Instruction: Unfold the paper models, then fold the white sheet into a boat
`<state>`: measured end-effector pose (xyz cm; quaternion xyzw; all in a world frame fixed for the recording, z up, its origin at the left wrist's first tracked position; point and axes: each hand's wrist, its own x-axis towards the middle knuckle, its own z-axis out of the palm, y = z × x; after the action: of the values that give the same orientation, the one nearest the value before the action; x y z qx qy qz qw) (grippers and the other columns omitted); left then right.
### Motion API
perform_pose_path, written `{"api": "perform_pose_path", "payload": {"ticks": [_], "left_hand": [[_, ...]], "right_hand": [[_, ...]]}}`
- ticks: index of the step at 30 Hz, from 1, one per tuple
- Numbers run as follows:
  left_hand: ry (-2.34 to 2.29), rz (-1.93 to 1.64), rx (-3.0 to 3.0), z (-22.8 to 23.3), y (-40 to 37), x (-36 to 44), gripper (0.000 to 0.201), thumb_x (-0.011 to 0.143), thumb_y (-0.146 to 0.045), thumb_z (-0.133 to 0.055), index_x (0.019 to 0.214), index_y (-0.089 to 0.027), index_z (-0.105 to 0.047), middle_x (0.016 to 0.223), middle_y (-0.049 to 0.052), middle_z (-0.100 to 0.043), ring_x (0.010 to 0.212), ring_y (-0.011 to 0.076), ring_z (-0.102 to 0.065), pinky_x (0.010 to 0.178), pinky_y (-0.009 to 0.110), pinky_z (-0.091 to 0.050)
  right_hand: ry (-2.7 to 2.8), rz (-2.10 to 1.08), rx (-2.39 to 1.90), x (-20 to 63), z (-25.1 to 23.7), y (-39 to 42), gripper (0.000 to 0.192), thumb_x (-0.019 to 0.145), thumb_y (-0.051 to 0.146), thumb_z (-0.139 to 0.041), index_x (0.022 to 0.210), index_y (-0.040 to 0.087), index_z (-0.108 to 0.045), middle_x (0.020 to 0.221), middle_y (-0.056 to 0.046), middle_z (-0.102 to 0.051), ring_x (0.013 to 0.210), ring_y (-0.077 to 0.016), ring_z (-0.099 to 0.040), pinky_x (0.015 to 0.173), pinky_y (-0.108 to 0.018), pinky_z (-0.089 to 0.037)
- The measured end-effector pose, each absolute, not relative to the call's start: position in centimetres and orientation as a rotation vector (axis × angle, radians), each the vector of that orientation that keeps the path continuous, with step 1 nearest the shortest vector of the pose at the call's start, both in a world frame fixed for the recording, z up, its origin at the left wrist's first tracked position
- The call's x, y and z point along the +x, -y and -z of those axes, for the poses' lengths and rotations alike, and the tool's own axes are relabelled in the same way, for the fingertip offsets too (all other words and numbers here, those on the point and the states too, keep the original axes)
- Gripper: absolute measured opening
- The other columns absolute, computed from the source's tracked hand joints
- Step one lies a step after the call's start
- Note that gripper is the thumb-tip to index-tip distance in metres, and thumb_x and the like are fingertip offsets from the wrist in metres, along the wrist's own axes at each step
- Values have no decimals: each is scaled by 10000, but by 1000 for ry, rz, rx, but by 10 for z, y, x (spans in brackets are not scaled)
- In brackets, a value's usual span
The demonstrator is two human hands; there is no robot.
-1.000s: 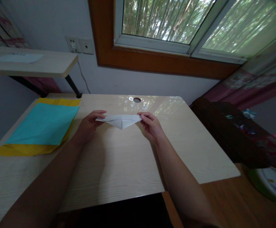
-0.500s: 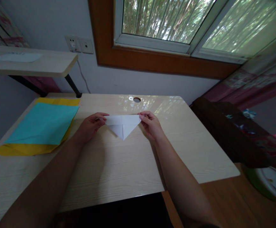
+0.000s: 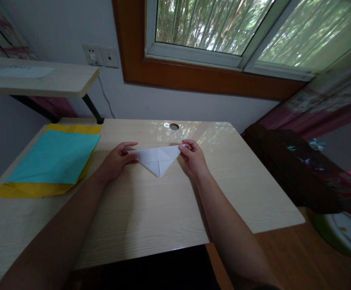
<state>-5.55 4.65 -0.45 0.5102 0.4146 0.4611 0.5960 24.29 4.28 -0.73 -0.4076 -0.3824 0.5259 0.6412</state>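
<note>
A white paper folded into a downward-pointing triangle (image 3: 158, 159) lies on the light wooden desk (image 3: 151, 209), near its middle. My left hand (image 3: 116, 159) pinches the paper's left corner, and my right hand (image 3: 193, 157) pinches its right corner. The triangle's tip points toward me. Creases run across the paper's face.
A turquoise sheet (image 3: 54, 157) lies on a yellow sheet (image 3: 33, 189) at the desk's left. A cable hole (image 3: 174, 127) sits near the far edge. A raised shelf (image 3: 39, 80) stands at the back left. A dark cabinet (image 3: 296, 169) stands to the right, under the window.
The folded paper has tilted from nearly edge-on to flat on the desk, so its triangular face now shows. Both hands stayed at its corners, shifting slightly.
</note>
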Motion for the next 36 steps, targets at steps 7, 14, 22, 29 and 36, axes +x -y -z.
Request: {"api": "perform_pose_path", "payload": {"ticks": [7, 14, 22, 29, 36], "left_hand": [[-1063, -1065, 1307, 0, -42, -53, 458, 720, -401, -856, 1114, -222, -705, 764, -20, -653, 645, 141, -684, 613, 304, -640], [-1110, -986, 1442, -4, -35, -50, 385, 774, -431, -813, 1064, -200, -715, 720, 3, -705, 585, 172, -709, 580, 284, -581], [-1271, -1215, 1495, -3, -41, -55, 305, 842, -365, -732, 1097, -201, -714, 579, -45, -603, 529, 127, -604, 551, 236, -473], [-1333, -1418, 1398, 7, -50, -61, 288, 847, -345, -695, 1113, -235, -709, 613, -65, -488, 500, 96, -517, 486, 216, -401], [-1332, -1382, 1426, 6, -50, -59, 316, 852, -363, -692, 1144, -242, -689, 607, -71, -460, 504, 105, -517, 482, 232, -386]], "right_hand": [[873, -1166, -966, 242, 6, -43, 342, 654, 307, -872, 918, 288, -656, 758, 68, -640, 693, -103, -618, 706, -249, -542], [840, -1159, -982, 239, 7, -43, 356, 602, 298, -900, 877, 270, -676, 738, 70, -601, 664, -92, -584, 693, -244, -531], [1081, -1196, -1039, 233, 6, -36, 272, 704, 386, -858, 933, 282, -752, 763, 36, -666, 684, -120, -598, 656, -264, -518], [1327, -1314, -997, 231, 9, -30, 247, 762, 409, -832, 956, 265, -783, 787, 5, -711, 692, -128, -612, 681, -276, -504], [1504, -1140, -994, 230, 8, -29, 158, 793, 417, -809, 831, 266, -777, 978, -28, -734, 905, -174, -652, 861, -333, -515]]}}
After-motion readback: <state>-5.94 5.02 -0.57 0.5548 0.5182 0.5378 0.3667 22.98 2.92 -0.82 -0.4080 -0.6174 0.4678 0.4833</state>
